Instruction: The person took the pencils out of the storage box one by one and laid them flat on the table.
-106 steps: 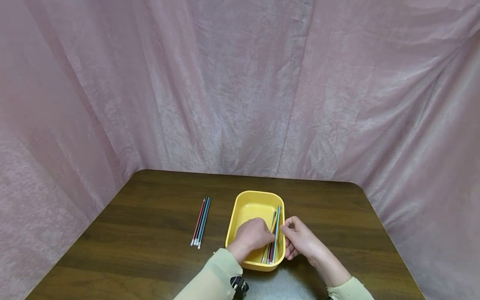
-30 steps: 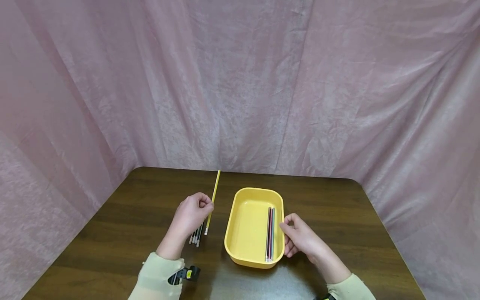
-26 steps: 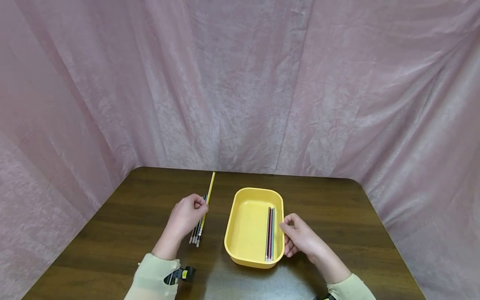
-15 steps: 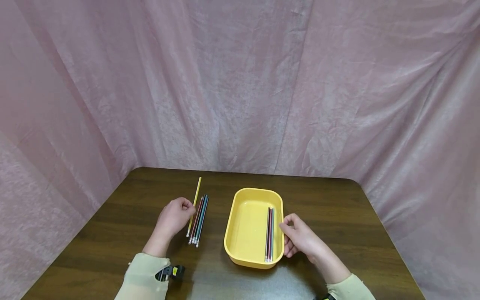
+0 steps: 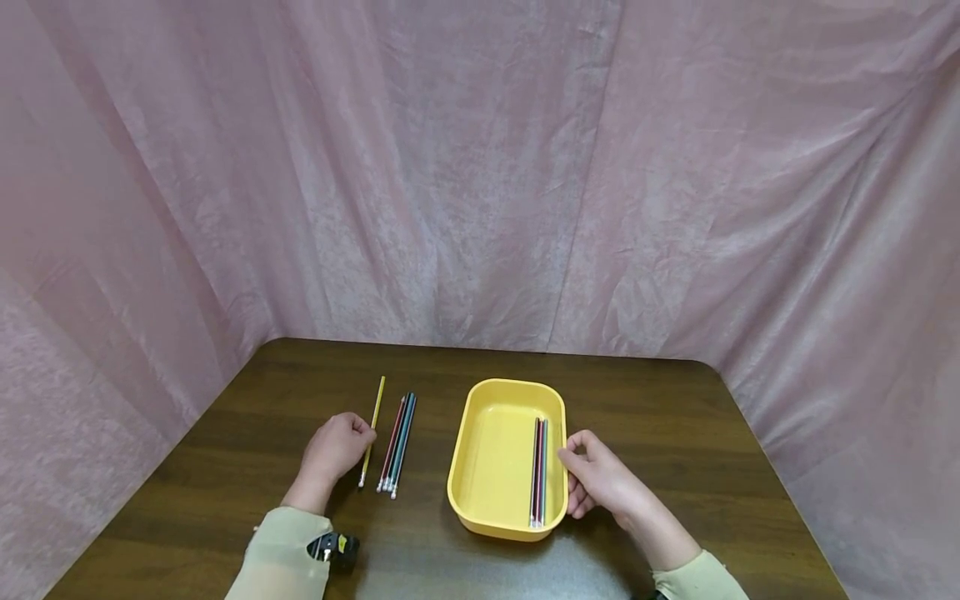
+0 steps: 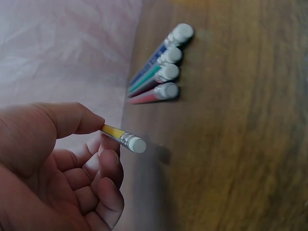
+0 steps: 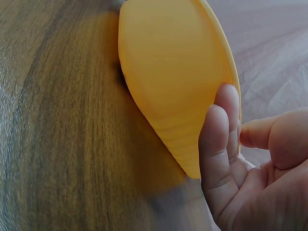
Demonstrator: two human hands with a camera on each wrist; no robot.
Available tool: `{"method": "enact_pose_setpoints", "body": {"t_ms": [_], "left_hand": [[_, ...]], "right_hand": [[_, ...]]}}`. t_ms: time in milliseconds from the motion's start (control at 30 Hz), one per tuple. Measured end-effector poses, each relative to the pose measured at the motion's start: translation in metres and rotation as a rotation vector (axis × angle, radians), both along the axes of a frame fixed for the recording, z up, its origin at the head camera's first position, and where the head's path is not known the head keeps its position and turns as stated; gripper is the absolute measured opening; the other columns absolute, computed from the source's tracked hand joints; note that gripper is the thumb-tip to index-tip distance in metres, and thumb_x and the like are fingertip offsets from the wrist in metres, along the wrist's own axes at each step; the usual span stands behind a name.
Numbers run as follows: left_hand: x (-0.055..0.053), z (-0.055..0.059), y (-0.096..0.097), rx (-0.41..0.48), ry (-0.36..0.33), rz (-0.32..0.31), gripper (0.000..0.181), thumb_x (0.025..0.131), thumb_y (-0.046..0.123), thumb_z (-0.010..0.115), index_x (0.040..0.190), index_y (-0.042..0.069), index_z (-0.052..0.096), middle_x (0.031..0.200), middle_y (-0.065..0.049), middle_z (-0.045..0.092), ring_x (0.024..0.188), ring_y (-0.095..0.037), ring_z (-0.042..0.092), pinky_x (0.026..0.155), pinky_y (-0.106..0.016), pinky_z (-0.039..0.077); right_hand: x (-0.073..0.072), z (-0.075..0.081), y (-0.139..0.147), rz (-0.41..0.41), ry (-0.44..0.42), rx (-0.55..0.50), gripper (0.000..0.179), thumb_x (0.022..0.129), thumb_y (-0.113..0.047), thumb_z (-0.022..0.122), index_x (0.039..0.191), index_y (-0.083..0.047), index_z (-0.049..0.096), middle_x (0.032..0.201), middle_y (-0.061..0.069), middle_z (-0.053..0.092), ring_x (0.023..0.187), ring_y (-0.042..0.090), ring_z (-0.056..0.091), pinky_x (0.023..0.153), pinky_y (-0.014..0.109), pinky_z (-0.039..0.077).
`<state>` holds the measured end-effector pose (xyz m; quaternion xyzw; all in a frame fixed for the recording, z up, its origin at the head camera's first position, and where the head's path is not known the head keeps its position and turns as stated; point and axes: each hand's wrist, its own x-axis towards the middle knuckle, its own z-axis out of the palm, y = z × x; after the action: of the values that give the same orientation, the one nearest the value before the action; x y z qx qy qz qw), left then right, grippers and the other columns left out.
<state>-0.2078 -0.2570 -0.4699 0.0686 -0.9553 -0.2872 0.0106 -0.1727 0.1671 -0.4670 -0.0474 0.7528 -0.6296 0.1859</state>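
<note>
My left hand [image 5: 333, 448] pinches a yellow pencil [image 5: 378, 402] between thumb and fingers, its white eraser end toward me. In the left wrist view this pencil [image 6: 114, 132] casts a shadow on the table; whether it touches the wood I cannot tell. Just to its right, several dark, red and teal pencils [image 5: 398, 446] lie side by side on the tabletop. My right hand [image 5: 600, 477] grips the right rim of a yellow plastic tray [image 5: 491, 479], thumb at the rim and fingers against the outer wall [image 7: 168, 72]. Several pencils [image 5: 539, 475] lie along the tray's right side.
The brown wooden table [image 5: 652, 400] has rounded far corners. Pink velvety curtains [image 5: 480, 167] hang behind it and on both sides. A black wrist camera [image 5: 341, 552] sits at my left sleeve.
The left hand has left the tray with the yellow pencil, carried it left past the pencils on the table, and lowered it to their left. The right hand stays at the tray rim.
</note>
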Motion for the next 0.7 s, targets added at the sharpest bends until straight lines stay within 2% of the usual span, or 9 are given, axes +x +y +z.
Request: {"method": "enact_pose_setpoints", "body": {"t_ms": [267, 533, 700], "left_hand": [[-0.002, -0.006, 0.001, -0.029, -0.038, 0.016, 0.015, 0.099, 0.02, 0.07, 0.09, 0.008, 0.071, 0.086, -0.005, 0.069, 0.08, -0.027, 0.064, 0.076, -0.049, 0.052], [-0.001, -0.006, 0.008, -0.049, -0.073, 0.033, 0.023, 0.097, 0.021, 0.067, 0.075, 0.014, 0.064, 0.075, -0.003, 0.06, 0.072, -0.024, 0.058, 0.066, -0.041, 0.044], [-0.002, -0.006, 0.013, -0.041, -0.093, 0.05, 0.026, 0.098, 0.021, 0.066, 0.073, 0.014, 0.062, 0.072, -0.004, 0.058, 0.068, -0.024, 0.057, 0.061, -0.038, 0.041]], "right_hand": [[-0.001, 0.001, -0.001, -0.002, 0.001, -0.005, 0.019, 0.117, -0.015, 0.05, 0.124, -0.001, 0.039, 0.069, 0.011, 0.059, 0.049, 0.016, 0.062, 0.047, 0.03, 0.053], [-0.001, 0.0, 0.0, -0.004, -0.003, -0.007, 0.02, 0.117, -0.015, 0.05, 0.124, -0.001, 0.04, 0.069, 0.01, 0.059, 0.049, 0.016, 0.062, 0.047, 0.029, 0.053], [-0.001, -0.001, 0.0, -0.001, 0.002, -0.005, 0.02, 0.117, -0.016, 0.05, 0.125, -0.001, 0.04, 0.069, 0.011, 0.059, 0.049, 0.017, 0.062, 0.047, 0.03, 0.054]]}}
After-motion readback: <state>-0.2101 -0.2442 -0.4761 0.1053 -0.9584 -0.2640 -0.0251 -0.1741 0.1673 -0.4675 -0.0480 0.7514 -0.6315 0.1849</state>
